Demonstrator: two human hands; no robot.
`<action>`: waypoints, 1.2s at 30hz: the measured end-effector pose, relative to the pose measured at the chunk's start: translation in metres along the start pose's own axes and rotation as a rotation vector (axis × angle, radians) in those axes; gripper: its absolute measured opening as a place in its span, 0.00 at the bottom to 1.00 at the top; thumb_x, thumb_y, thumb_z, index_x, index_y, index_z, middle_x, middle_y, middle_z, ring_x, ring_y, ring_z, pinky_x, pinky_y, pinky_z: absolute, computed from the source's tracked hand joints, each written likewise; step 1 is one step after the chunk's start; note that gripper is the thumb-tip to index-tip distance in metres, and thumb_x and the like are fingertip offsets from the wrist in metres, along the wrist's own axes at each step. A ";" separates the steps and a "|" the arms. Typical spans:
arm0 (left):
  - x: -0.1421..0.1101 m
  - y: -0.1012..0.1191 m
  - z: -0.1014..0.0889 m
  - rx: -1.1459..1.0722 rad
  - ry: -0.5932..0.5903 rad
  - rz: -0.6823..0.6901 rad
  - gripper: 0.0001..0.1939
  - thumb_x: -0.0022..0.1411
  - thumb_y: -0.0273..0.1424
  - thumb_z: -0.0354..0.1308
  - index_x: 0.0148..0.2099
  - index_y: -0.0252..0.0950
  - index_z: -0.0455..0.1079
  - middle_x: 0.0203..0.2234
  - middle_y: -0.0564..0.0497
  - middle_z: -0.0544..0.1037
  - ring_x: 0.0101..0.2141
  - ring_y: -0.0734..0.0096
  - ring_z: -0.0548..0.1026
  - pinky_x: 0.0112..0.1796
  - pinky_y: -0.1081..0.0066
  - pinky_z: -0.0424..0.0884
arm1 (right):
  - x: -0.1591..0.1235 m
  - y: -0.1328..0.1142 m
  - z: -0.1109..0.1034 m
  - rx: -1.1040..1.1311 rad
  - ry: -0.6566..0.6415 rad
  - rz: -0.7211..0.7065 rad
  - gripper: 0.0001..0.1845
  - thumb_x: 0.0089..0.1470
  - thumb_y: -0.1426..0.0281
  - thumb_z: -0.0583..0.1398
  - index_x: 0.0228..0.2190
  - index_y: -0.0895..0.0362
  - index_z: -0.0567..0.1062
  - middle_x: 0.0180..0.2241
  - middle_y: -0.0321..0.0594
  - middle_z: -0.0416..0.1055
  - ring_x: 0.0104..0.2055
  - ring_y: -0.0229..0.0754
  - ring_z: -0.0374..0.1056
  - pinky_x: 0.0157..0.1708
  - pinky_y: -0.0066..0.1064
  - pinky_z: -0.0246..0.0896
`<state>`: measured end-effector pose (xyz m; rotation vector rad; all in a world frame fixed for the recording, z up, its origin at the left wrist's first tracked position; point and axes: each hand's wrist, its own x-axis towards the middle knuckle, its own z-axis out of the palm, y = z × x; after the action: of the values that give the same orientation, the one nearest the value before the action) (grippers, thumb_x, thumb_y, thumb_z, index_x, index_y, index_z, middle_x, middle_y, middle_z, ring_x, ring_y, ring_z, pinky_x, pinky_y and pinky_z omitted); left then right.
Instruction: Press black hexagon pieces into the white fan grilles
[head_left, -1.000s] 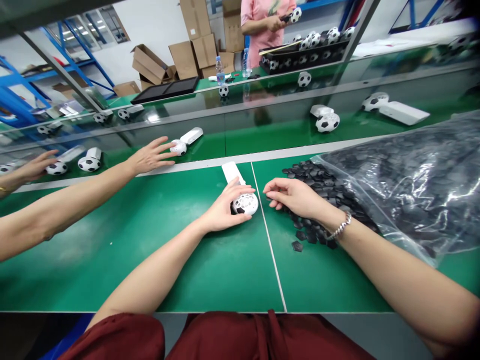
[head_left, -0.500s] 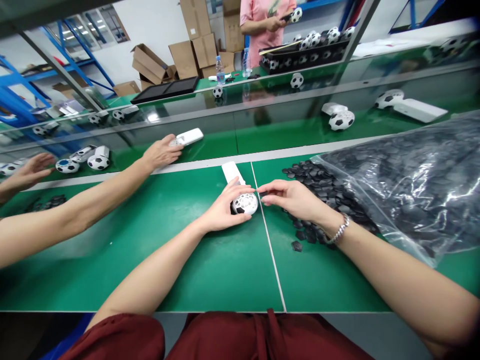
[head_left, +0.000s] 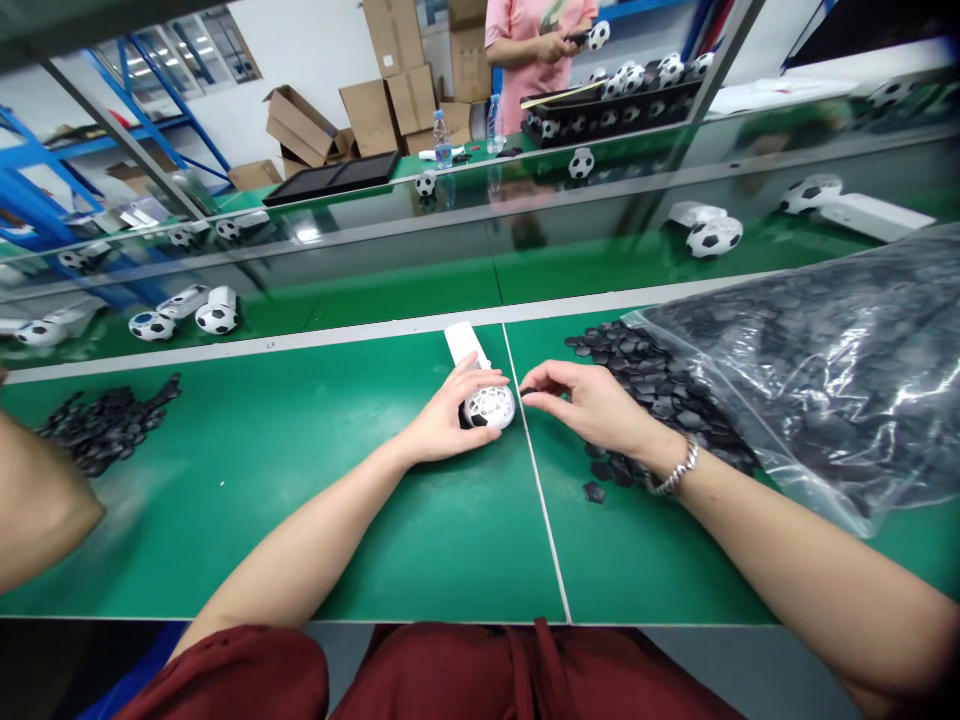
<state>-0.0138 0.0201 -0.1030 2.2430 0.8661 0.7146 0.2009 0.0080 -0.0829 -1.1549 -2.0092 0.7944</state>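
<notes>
My left hand (head_left: pixel 444 418) is curled round a white ball-shaped shell (head_left: pixel 491 407) with open holes, which lies on the green bench (head_left: pixel 300 500) with its white handle (head_left: pixel 463 343) pointing away from me. My right hand (head_left: pixel 592 405) pinches a small black piece (head_left: pixel 527 391) between thumb and forefinger, right beside the shell. A heap of black pieces (head_left: pixel 637 380) lies under and behind my right wrist, spilling from a clear plastic bag (head_left: pixel 817 360).
A co-worker's arm (head_left: pixel 37 510) shows at the left edge, near a second pile of black pieces (head_left: pixel 97 425). Finished football-patterned items (head_left: pixel 216 317) ride the conveyor behind. A person in pink (head_left: pixel 536 45) stands at a far tray of balls (head_left: pixel 607 105).
The co-worker's arm has drawn back from the conveyor to the left edge. Items on the conveyor have shifted right. My right hand has brought a black piece up to the shell.
</notes>
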 end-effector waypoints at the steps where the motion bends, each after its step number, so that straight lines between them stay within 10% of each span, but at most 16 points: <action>1: 0.000 0.000 0.000 -0.006 0.001 0.001 0.30 0.48 0.28 0.61 0.54 0.39 0.60 0.55 0.47 0.63 0.61 0.55 0.41 0.58 0.49 0.44 | 0.000 0.000 0.000 0.002 -0.018 -0.005 0.06 0.51 0.67 0.57 0.30 0.56 0.72 0.30 0.37 0.73 0.31 0.38 0.66 0.33 0.30 0.62; 36: 0.003 0.006 0.000 -0.040 0.002 -0.015 0.25 0.48 0.32 0.63 0.50 0.37 0.63 0.52 0.45 0.67 0.61 0.54 0.45 0.57 0.49 0.47 | -0.001 -0.004 0.000 0.005 -0.147 -0.053 0.04 0.52 0.69 0.56 0.31 0.57 0.70 0.30 0.37 0.70 0.31 0.36 0.65 0.34 0.29 0.60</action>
<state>-0.0091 0.0187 -0.0979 2.1990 0.8614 0.7210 0.1998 0.0051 -0.0803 -1.0626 -2.1474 0.8781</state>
